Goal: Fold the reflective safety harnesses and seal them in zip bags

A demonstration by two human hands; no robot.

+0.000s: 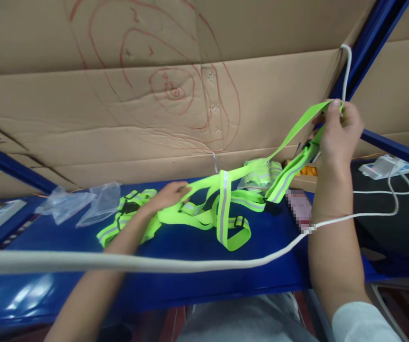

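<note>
A neon yellow-green reflective strap harness (pixel 225 204) with grey stripes and black buckles is stretched between my hands above the blue table. My right hand (pixel 339 126), raised at the right, pinches one end of the strap between thumb and fingers. Lower and to the left, my left hand (pixel 172 194) is closed around another part of the webbing. Some straps hang in a loop from the middle. More of the same bundled webbing (pixel 129 213) lies beneath and left of my left hand; where one piece ends and the other starts I cannot tell.
A white cable (pixel 204 266) crosses in front, over the blue table (pixel 261 280). Clear plastic bags (pixel 99 202) lie at the left. A packed strap bundle (pixel 261 173) and a phone (pixel 299 209) sit towards the right. Cardboard with red drawings (pixel 147 109) forms the back.
</note>
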